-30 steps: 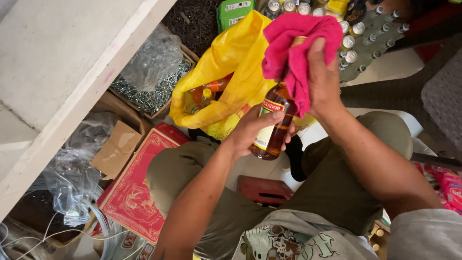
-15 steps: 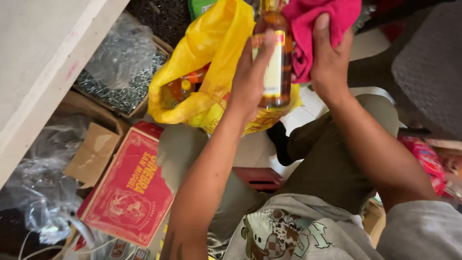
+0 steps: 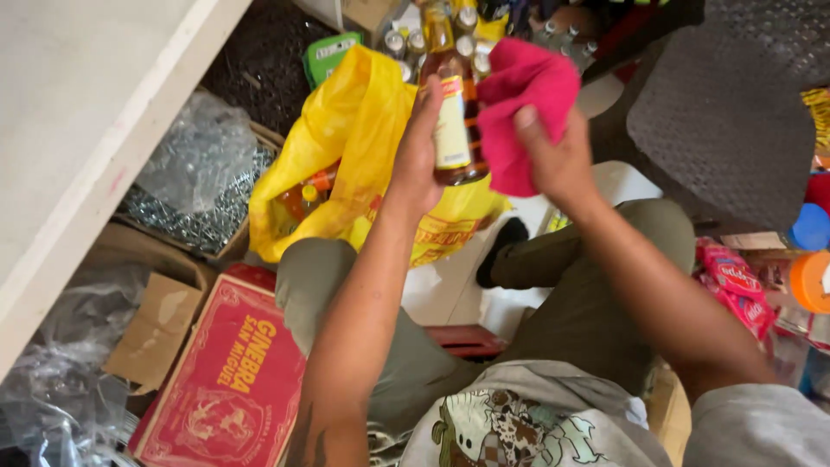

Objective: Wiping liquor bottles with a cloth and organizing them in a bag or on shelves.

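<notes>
Raised further: amber glass bottle with yellow label (image 3: 451,121), clamped upright in left hand (image 3: 421,151). Right hand (image 3: 553,160) gripping pink cloth (image 3: 519,104) against bottle side, above yellow plastic bag (image 3: 363,147).

Small shop or its stockroom, crammed with goods. Landmark: the yellow plastic bag (image 3: 363,164) on the floor, bottles showing inside it. Just behind the bag, rows of capped bottles (image 3: 406,43) stand packed together. Left of the bag, an open carton holds clear sacks of nails (image 3: 194,203), beside a pale counter edge (image 3: 104,130). In front of the bag, nearer the person, lies a red printed liquor carton (image 3: 225,380) with torn brown cardboard (image 3: 156,329) next to it. Far right of the bag, red snack packets (image 3: 735,285) and coloured lids (image 3: 813,251) pile up. Stock everywhere, hardly any bare floor.
</notes>
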